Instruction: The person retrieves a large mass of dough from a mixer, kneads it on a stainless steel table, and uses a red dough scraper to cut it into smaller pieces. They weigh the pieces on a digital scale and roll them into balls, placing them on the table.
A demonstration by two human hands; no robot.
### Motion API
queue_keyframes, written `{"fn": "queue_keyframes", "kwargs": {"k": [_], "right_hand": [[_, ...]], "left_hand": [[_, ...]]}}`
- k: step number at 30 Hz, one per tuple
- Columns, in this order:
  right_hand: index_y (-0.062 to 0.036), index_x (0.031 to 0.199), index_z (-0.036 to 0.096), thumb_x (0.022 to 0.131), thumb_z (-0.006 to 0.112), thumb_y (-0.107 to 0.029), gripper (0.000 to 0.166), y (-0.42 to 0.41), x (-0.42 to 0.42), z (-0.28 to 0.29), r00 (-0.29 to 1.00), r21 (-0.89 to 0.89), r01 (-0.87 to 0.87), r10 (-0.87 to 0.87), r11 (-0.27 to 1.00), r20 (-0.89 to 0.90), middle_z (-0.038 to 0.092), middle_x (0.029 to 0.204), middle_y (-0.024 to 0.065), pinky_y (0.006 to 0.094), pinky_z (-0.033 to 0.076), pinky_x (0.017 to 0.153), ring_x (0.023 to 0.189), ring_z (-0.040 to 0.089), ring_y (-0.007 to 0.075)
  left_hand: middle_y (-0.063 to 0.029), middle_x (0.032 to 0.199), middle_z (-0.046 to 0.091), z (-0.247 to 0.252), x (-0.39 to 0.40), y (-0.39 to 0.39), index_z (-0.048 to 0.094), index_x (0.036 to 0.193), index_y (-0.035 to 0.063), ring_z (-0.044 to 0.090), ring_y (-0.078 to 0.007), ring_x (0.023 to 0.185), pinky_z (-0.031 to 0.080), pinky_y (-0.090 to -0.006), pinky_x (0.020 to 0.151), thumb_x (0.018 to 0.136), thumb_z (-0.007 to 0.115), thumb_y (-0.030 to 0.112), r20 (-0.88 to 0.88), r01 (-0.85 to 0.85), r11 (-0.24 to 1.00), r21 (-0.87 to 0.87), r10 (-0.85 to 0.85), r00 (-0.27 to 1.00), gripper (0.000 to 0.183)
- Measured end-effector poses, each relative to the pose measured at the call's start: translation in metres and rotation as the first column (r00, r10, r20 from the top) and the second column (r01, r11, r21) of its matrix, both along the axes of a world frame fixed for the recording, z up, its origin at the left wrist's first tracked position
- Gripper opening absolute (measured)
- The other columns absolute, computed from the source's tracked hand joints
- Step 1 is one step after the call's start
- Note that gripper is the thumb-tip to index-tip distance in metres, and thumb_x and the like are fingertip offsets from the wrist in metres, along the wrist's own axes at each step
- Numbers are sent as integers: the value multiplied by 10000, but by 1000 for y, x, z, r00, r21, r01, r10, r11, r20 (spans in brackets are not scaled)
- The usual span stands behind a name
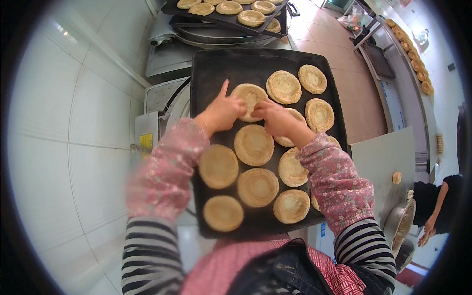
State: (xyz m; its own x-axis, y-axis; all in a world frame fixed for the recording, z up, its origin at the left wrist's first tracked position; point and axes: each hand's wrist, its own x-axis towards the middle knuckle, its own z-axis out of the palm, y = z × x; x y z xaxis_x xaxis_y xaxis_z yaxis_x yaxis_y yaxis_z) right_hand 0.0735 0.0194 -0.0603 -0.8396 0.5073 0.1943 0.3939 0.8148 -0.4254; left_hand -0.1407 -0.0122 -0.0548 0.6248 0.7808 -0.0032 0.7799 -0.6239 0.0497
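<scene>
My left hand (225, 110) and my right hand (274, 117) both work on one round of flatbread dough (250, 94), near the upper middle of a black baking tray (221, 66). The left hand's curled fingers press at the round's left side, with one digit stretched up past its edge. My right fingers are bent over its lower right rim and partly hide it. Several more rounds lie on the tray, many with sunken centres. One dished round (254, 145) sits just below my hands. A flatter round (218, 166) lies at the left, and my right forearm covers parts of others.
Beyond the tray, another black tray (221, 16) bears several dough rounds above a large round pan (228, 42). White tiled wall (48, 110) runs along the left. At right are a worktop (383, 158), a metal basin (398, 228) and another person's hands (427, 230).
</scene>
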Motion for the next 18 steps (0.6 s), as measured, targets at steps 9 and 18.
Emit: {"fn": "queue_keyframes", "kwargs": {"k": [9, 18], "right_hand": [[28, 798, 622, 729, 444, 149, 226, -12, 18, 53, 643, -483, 358, -586, 799, -493, 641, 820, 93, 245, 487, 680, 752, 612, 142], [24, 775, 614, 680, 375, 134, 280, -169, 111, 57, 485, -696, 545, -853, 467, -193, 629, 799, 69, 249, 469, 728, 771, 589, 138]], "left_hand": [[-140, 982, 582, -31, 34, 54, 585, 894, 20, 542, -327, 1017, 452, -375, 863, 685, 588, 1, 398, 4, 999, -50, 16, 917, 211], [-186, 999, 569, -14, 59, 37, 540, 918, 9, 547, -359, 985, 445, -436, 835, 793, 516, 55, 406, -162, 975, -153, 212, 889, 136]]}}
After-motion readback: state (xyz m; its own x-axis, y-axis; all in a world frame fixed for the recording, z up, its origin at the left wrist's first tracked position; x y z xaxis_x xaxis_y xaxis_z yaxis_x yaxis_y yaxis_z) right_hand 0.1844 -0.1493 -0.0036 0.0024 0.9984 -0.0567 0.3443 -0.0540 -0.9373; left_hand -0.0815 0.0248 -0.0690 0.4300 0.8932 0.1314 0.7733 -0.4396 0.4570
